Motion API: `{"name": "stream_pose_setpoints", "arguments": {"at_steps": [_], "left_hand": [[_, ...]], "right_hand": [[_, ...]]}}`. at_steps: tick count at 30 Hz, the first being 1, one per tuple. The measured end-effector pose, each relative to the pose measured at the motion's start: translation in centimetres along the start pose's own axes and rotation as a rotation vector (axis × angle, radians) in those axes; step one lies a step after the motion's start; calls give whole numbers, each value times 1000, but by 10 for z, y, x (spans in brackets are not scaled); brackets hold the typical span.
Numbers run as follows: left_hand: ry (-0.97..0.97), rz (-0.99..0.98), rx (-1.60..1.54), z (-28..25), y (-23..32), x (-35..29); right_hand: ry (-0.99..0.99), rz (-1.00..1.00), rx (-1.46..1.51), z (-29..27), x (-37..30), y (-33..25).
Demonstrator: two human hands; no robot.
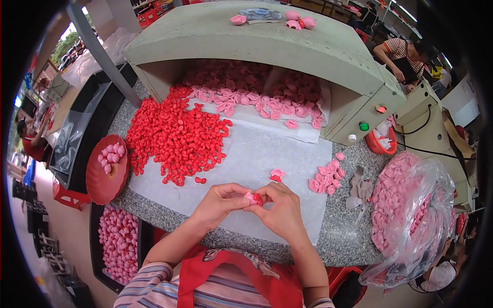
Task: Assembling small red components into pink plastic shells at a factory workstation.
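Observation:
Over the white paper [251, 149], my two hands meet and work on one small part. My left hand [224, 204] is closed, pinching a small pink moulded piece [248, 196]. The fingers of my right hand [280, 206] are closed on a small glossy red bow-like piece [258, 199], pressed against the pink one. My fingertips partly hide how the two fit together. Just beyond my right hand lies another pink piece [278, 173] with a red piece at it. A large heap of red pieces [174, 133] spreads to the left.
A pale green metal box [257, 41] with an open front holds many pink pieces [241, 98]. More pink pieces [327, 177] lie at right, beside a clear plastic bag [436, 190] full of them. A red dish [105, 177] and a black bin [97, 251] stand left.

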State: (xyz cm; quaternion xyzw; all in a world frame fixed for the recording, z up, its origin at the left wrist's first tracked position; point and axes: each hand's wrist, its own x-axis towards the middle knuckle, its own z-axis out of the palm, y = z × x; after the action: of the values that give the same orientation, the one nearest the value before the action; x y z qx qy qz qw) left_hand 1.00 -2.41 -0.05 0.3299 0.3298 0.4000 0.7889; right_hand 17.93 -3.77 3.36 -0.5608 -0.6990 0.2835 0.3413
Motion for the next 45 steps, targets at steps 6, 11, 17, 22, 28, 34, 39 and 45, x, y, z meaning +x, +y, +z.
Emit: {"name": "stream_pose_setpoints", "arguments": {"at_steps": [6,11,17,22,28,34,39,45], "left_hand": [[35,192,183,7,2,-6],[70,287,255,10,-5,-5],[34,166,130,-6,-25,11],[-60,115,385,-13,0,80],[350,705,1265,-1,27,221],[375,593,1728,-4,26,239],[268,543,657,-33,82,169],[230,336,-140,-95,74,31]], "right_hand": [[72,-241,42,3,3,1],[96,-248,73,10,3,10],[140,-165,45,20,-4,24],[174,-14,11,17,23,49],[307,26,-287,27,83,90],[123,44,-357,31,74,76],[154,-128,-351,37,56,54],[57,-219,-101,103,77,32]]}}
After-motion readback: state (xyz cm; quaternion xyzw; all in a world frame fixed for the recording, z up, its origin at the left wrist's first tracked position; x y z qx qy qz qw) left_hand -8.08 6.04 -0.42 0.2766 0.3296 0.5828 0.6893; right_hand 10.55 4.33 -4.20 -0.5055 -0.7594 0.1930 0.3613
